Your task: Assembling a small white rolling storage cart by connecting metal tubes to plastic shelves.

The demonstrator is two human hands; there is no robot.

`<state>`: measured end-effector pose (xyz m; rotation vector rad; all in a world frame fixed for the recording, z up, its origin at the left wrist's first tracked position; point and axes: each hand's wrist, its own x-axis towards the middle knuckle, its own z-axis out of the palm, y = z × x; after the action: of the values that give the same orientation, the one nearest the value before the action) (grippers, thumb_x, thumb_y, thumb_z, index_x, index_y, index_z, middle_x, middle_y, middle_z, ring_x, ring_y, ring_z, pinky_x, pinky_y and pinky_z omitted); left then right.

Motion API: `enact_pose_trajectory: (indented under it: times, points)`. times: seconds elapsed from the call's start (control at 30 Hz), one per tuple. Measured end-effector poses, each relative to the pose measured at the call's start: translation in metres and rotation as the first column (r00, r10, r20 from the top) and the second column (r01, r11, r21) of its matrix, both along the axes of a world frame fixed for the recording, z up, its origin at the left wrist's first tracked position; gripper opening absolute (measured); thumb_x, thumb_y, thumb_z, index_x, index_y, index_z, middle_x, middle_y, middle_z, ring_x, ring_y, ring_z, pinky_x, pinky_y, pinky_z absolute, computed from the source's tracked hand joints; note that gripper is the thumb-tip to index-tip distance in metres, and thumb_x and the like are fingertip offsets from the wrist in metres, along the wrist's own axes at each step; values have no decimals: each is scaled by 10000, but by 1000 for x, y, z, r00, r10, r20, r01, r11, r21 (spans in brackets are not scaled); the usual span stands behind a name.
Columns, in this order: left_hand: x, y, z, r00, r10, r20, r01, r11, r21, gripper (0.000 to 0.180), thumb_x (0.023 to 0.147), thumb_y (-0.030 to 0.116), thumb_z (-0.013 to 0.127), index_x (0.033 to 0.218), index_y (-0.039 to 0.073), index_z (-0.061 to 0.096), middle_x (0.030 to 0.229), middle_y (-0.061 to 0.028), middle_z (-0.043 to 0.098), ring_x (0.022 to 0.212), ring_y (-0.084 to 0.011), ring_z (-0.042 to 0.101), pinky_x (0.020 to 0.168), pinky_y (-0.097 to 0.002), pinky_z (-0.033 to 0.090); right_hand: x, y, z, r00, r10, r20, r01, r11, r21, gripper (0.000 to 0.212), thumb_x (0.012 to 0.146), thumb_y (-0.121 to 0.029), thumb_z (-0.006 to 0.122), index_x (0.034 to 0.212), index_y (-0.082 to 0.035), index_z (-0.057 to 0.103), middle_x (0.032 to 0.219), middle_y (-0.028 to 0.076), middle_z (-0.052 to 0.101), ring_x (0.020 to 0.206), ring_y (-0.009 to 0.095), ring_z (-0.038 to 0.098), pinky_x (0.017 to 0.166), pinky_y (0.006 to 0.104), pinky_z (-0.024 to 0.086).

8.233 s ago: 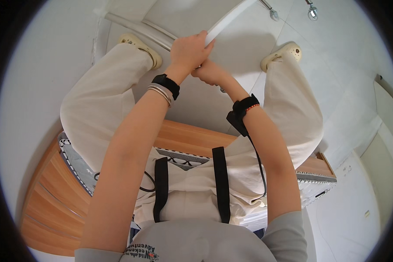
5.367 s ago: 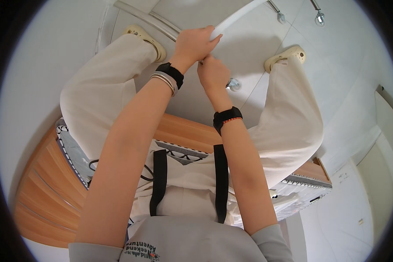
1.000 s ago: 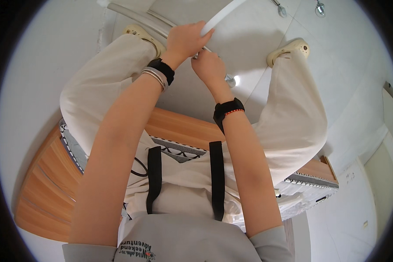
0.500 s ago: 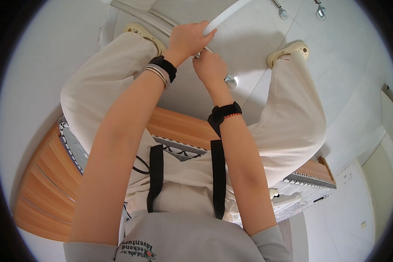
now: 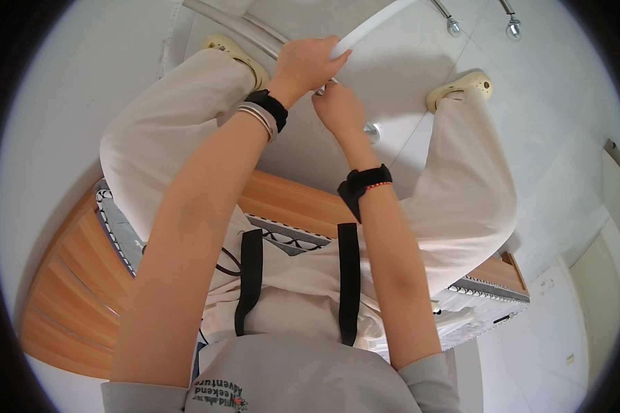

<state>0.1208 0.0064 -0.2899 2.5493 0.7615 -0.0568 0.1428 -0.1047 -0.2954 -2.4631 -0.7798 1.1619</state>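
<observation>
Two hands are staying close together: the left hand (image 5: 310,63) is grasping a white bar (image 5: 370,27) near its lower visible end, while the right hand (image 5: 341,111) is clenching just below, nearer the body; what its fingers are enclosing, I cannot tell. A metal piece (image 5: 320,90) is showing between them. From the left grip, the bar's long axis is slanting away to the right, keeping that hand nearer. Farther out, a caster (image 5: 373,133) is showing just right of the right hand.

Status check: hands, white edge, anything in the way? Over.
Left hand gripping white edge. Right hand close by, lower in view, its grip hidden. Caster wheel shows near that hand; obstruction unclear.
</observation>
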Motion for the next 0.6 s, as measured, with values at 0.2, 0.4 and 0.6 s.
enact_pose_trajectory:
  times: [0.2, 0.4, 0.6]
  points:
    - [1, -2, 0, 1000, -7, 16, 6, 999, 51, 353, 838, 422, 519, 723, 93, 571, 553, -75, 577, 519, -290, 563, 481, -387, 443, 0, 1, 2, 998, 36, 49, -40, 996, 82, 211, 777, -230, 559, 821, -53, 664, 788, 182, 651, 769, 347, 642, 681, 434, 514]
    - [-4, 0, -1, 999, -44, -27, 45, 998, 42, 342, 838, 416, 521, 722, 99, 575, 547, -57, 576, 504, -273, 561, 468, -374, 438, -10, 0, 2, 995, -33, 97, 34, 999, -7, 217, 771, -223, 556, 810, -35, 657, 805, 188, 649, 768, 353, 637, 692, 434, 512]
    - [-3, -1, -3, 999, -28, 40, 27, 999, 28, 327, 842, 421, 540, 752, 109, 578, 528, -87, 548, 512, -308, 545, 456, -399, 414, 10, -5, -20, 985, 69, -156, -42, 985, 169, 255, 743, -227, 559, 835, -6, 647, 845, 223, 638, 789, 391, 619, 721, 462, 494]
